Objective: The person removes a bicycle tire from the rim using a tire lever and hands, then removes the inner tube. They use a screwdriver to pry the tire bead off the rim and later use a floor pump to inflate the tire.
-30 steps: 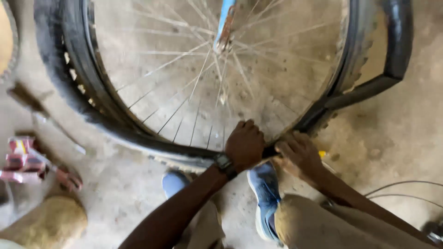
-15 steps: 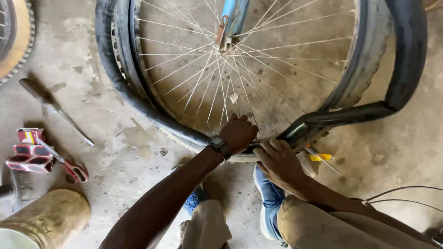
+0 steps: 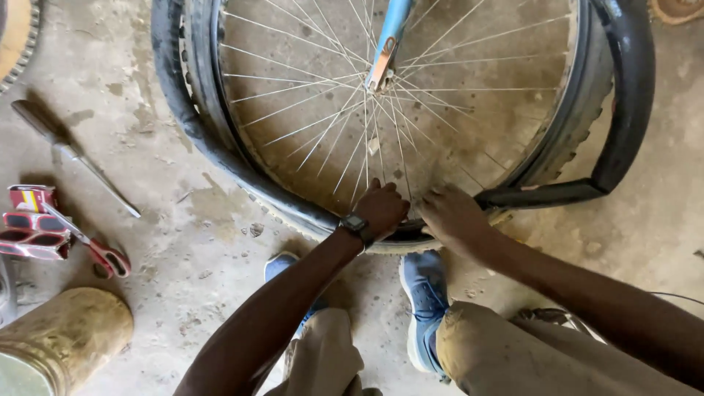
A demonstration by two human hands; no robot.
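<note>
We see the large spoked bicycle wheel with its black rubber tyre [image 3: 220,158] standing on the concrete floor [image 3: 183,220], its lowest arc directly under both our hands. A black inner tube [image 3: 631,95] loops off to the right, nearer our right hand [image 3: 455,214]. Our left hand [image 3: 381,207], with a black wristwatch [image 3: 355,223], closes its grip on the tyre bead; the right presses beside it, its grip hidden.

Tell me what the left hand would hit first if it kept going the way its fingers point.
The left hand points up into the wheel, so probably the spokes just above the rim; depth is unclear.
</note>
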